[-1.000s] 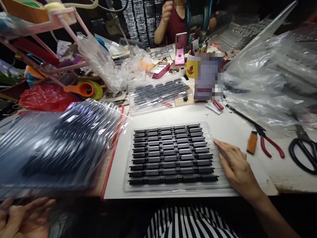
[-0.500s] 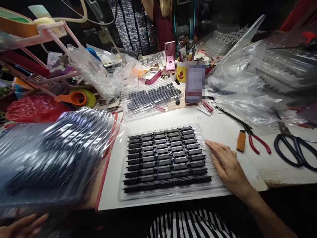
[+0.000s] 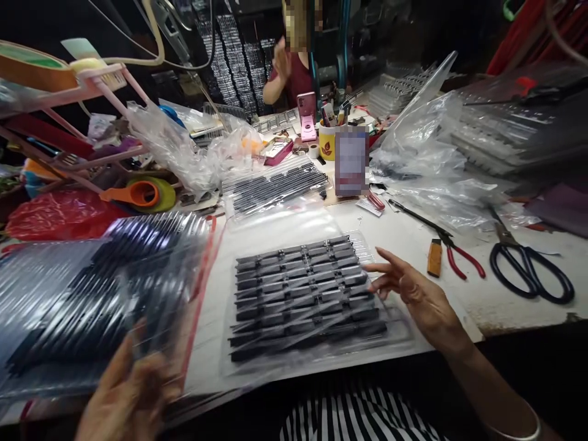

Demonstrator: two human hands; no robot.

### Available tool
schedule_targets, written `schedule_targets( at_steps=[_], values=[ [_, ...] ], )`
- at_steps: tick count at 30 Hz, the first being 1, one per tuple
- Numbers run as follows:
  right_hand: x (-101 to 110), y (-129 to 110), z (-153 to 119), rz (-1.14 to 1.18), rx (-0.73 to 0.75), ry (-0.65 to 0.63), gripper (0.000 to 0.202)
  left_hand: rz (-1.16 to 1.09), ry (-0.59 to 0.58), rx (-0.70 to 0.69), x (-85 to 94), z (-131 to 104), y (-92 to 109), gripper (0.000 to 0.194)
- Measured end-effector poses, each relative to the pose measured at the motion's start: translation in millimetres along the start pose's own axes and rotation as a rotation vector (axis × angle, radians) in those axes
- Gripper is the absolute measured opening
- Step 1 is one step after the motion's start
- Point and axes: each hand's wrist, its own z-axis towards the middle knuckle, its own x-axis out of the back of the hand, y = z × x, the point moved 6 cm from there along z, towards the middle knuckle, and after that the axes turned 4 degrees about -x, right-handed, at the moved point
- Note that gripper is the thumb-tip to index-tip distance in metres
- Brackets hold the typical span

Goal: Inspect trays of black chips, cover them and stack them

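Observation:
A clear plastic tray (image 3: 399, 334) with rows of black connector-like parts (image 3: 305, 288) lies on the white board. A clear sheet or tray, blurred by motion, stretches over those rows from the left. My left hand (image 3: 138, 386), at the lower left, pinches the near left part of this clear plastic. At the tray's right side is my right hand (image 3: 408, 294), its fingers spread and nothing in them. Stacked filled trays (image 3: 68, 306) stand left of the board, behind my left hand.
Pliers (image 3: 452, 245), an orange lighter (image 3: 434, 258) and scissors (image 3: 528, 269) lie on the right. Further back are another filled tray (image 3: 275, 187), a yellow cup (image 3: 327, 142), a pink phone stand (image 3: 307, 125) and plastic bags (image 3: 427, 153). A person (image 3: 296, 73) is across the table.
My left hand has come up from the lower left corner with clear plastic, which now covers the tray's rows. My right hand has opened its fingers. The person across raises a hand.

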Motion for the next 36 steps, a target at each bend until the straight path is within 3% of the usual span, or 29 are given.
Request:
schedule_targets(
  at_steps=[2,4,7,10,15,17,22,31,36],
  values=[
    [-6,3,1,0.134,-0.137,-0.096,0.048,-0.088,-0.140,-0.061,-27.2,-1,-6,0.078],
    [-3,7,0,0.115,-0.230,-0.053,0.053,-0.124,-0.211,-0.069,-43.6,-1,-14,0.084],
    [7,16,-2,0.022,-0.263,0.064,0.058,-0.138,-0.276,-0.085,-53.7,1,-21,0.087],
    [16,29,-3,-0.053,-0.265,0.097,0.066,-0.103,-0.317,-0.125,-56.4,6,-26,0.074],
    [29,35,-4,-0.460,-0.241,0.109,0.071,0.420,-0.214,-0.461,-62.5,10,-21,0.050],
    [34,31,-4,-0.642,-0.224,0.134,0.070,0.535,-0.216,-0.531,-70.2,10,-22,0.046],
    [34,25,3,-0.725,-0.181,0.088,0.078,0.538,-0.238,-0.583,-77.7,16,-19,0.047],
    [24,19,22,-0.823,-0.039,0.060,0.055,0.414,-0.514,-0.477,-85.3,36,-5,0.052],
    [24,17,21,-0.842,-0.172,0.146,0.047,0.402,-0.544,-0.496,-93.3,38,-7,0.053]
  ],
)
